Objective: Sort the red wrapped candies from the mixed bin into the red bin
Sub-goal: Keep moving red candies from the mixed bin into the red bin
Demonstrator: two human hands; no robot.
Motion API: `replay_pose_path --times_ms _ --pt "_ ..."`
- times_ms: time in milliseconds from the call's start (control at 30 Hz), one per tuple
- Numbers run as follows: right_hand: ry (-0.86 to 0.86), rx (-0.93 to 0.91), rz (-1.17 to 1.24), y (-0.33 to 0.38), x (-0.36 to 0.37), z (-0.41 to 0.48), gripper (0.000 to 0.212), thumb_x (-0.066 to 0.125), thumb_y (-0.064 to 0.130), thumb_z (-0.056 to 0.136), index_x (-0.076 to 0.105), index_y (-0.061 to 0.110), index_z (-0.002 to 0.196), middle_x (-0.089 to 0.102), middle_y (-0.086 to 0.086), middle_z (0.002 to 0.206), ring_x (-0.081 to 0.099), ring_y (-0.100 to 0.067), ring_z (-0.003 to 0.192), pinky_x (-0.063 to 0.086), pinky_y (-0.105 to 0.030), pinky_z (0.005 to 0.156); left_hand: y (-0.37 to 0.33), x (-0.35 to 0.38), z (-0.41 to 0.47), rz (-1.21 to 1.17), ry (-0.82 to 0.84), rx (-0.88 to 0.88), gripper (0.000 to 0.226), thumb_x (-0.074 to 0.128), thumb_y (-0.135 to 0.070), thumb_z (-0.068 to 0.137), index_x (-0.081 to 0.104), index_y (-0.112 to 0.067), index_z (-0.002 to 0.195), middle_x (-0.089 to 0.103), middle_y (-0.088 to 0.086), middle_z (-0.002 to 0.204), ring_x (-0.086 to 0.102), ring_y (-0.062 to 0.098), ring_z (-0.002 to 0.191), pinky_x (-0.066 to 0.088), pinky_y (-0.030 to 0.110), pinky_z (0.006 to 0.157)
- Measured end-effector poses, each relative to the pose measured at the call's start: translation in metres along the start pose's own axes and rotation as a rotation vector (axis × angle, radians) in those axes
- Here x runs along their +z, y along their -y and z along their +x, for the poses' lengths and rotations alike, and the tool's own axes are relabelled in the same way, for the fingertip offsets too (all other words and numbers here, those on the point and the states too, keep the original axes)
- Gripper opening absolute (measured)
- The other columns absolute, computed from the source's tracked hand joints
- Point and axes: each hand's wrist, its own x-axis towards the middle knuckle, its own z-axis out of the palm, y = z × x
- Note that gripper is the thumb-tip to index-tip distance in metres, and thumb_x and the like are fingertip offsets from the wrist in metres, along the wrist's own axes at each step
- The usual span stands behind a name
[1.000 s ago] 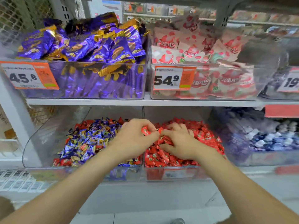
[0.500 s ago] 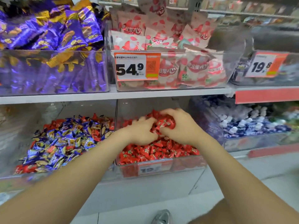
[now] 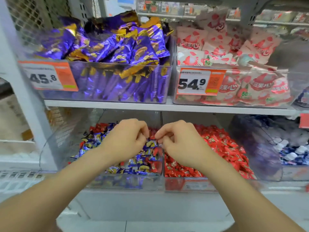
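On the lower shelf the clear mixed bin [image 3: 123, 183] holds blue-and-gold wrapped candies with red wrapped candies [image 3: 154, 166] scattered among them. Right beside it, the red bin [image 3: 189, 185] is heaped with red candies [image 3: 222, 144]. My left hand [image 3: 127, 141] and my right hand [image 3: 180, 144] hover close together over the right part of the mixed bin, by the wall between the bins. Both have curled fingers with the tips pointing down into the pile. A bit of red shows between the fingertips, and I cannot make out whether either hand grips a candy.
The upper shelf edge [image 3: 150, 107] runs just above my hands. On it stand a bin of purple packets [image 3: 117, 52] and a bin of pink-and-white packets [image 3: 234, 52]. A bin of blue-and-white candies [image 3: 292, 153] sits at lower right. A white upright [image 3: 25, 97] stands left.
Both hands have shifted left, from over the red bin where they held red candies to the right part of the mixed bin. The view has swung back to the left.
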Motion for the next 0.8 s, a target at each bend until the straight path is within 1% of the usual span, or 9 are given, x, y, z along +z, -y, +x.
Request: replay_pose_path --times_ms 167,267,367,433,500,567,600,700,800 --pt "0.253 -0.120 -0.202 0.014 0.021 0.030 0.041 0.052 0.002 0.089 0.078 0.030 0.103 0.069 0.003 0.104 0.062 -0.011 0.087 0.055 -0.034 0.090 0.052 0.008 -0.010 -0.061 0.301 -0.095 0.027 0.069 -0.009 0.080 0.074 -0.031 0.095 0.075 -0.009 0.084 0.071 0.004 0.077 0.054 0.025 0.075" --pt "0.251 -0.108 -0.316 0.010 0.025 0.045 0.027 0.058 0.009 0.085 0.067 0.034 0.090 0.053 0.002 0.094 0.053 -0.024 0.100 0.048 -0.041 0.096 0.048 0.034 0.000 -0.018 0.397 0.039 0.027 0.079 -0.024 0.083 0.076 -0.026 0.110 0.075 -0.007 0.105 0.067 0.011 0.098 0.053 0.029 0.090" --pt "0.237 0.018 -0.329 0.003 0.024 0.049 0.017 0.056 0.021 0.092 0.052 0.035 0.099 0.050 -0.002 0.099 0.045 -0.032 0.110 0.043 -0.045 0.098 0.032 0.056 0.012 -0.090 0.456 0.107 0.038 0.082 -0.035 0.086 0.068 -0.020 0.118 0.069 -0.001 0.112 0.062 0.017 0.100 0.050 0.033 0.084" --pt "0.255 0.082 -0.325 -0.004 0.023 0.050 0.014 0.057 0.028 0.095 0.049 0.033 0.106 0.047 -0.004 0.104 0.044 -0.032 0.113 0.043 -0.042 0.095 0.034 0.071 0.021 -0.122 0.487 0.083 0.053 0.083 -0.043 0.084 0.061 -0.019 0.125 0.059 -0.002 0.118 0.056 0.017 0.103 0.046 0.031 0.084" --pt "0.263 0.090 -0.276 -0.010 0.023 0.050 0.014 0.059 0.030 0.096 0.051 0.031 0.107 0.049 -0.003 0.104 0.051 -0.026 0.108 0.044 -0.032 0.083 0.040 0.081 0.026 -0.089 0.509 0.088 0.067 0.085 -0.053 0.076 0.060 -0.022 0.131 0.060 -0.003 0.122 0.057 0.017 0.108 0.052 0.036 0.093" --pt "0.256 0.094 -0.230 -0.012 0.022 0.049 0.013 0.061 0.029 0.096 0.054 0.028 0.108 0.049 -0.001 0.104 0.053 -0.016 0.098 0.037 -0.019 0.070 0.043 0.088 0.027 0.035 0.534 0.103 0.065 0.086 -0.055 0.074 0.064 -0.029 0.129 0.063 -0.005 0.112 0.059 0.019 0.106 0.056 0.040 0.090" --pt "0.260 0.093 -0.227 -0.012 0.022 0.048 0.013 0.061 0.028 0.097 0.055 0.027 0.108 0.049 0.000 0.104 0.052 -0.013 0.095 0.036 -0.019 0.068 0.044 0.089 0.028 0.106 0.557 0.110 0.056 0.085 -0.052 0.077 0.065 -0.030 0.125 0.062 -0.005 0.103 0.059 0.021 0.103 0.056 0.040 0.086" --pt "0.297 0.083 -0.264 -0.016 0.024 0.046 0.011 0.060 0.027 0.096 0.056 0.030 0.106 0.050 -0.001 0.105 0.049 -0.020 0.105 0.040 -0.032 0.082 0.051 0.085 0.027 0.188 0.603 0.058 0.038 0.084 -0.038 0.083 0.065 -0.029 0.114 0.065 0.002 0.101 0.065 0.029 0.101 0.058 0.044 0.085" --pt "0.291 0.102 -0.372 -0.013 0.026 0.045 0.014 0.061 0.027 0.094 0.058 0.031 0.106 0.046 -0.003 0.110 0.041 -0.030 0.114 0.043 -0.043 0.095 0.069 0.074 0.025 0.157 0.622 -0.023 0.050 0.083 -0.039 0.086 0.065 -0.019 0.129 0.069 0.007 0.118 0.066 0.031 0.110 0.055 0.041 0.089"
